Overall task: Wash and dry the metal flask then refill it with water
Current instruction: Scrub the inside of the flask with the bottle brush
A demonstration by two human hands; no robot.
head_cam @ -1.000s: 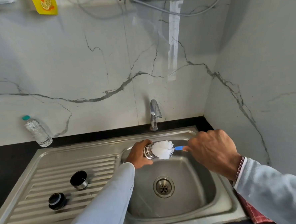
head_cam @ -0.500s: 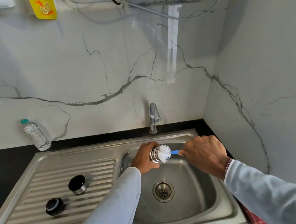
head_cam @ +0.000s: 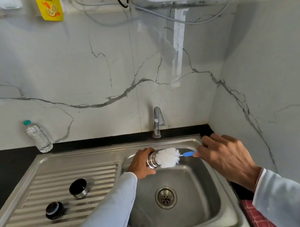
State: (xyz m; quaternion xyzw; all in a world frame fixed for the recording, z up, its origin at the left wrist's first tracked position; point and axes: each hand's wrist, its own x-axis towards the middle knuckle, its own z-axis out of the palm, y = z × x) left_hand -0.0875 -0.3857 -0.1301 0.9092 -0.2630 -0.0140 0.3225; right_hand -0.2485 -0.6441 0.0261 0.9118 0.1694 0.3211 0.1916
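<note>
A clear plastic water bottle with a teal cap [head_cam: 38,137] stands on the black counter [head_cam: 11,162] against the marble wall. On the ribbed draining board of the stainless steel sink [head_cam: 49,179] lie a black round stopper [head_cam: 54,210] and a black-lined steel cup lid [head_cam: 78,188], near each other. Over the basin, the left hand [head_cam: 141,164] wraps its fingers round the metal flask [head_cam: 151,160], held sideways with its threaded mouth pointing right. The white bristle head of a bottle brush [head_cam: 167,157] sits at that mouth. The right hand [head_cam: 224,158] pinches the brush's blue handle [head_cam: 189,153] in its fingertips. A chrome tap [head_cam: 157,121] stands behind them.
</note>
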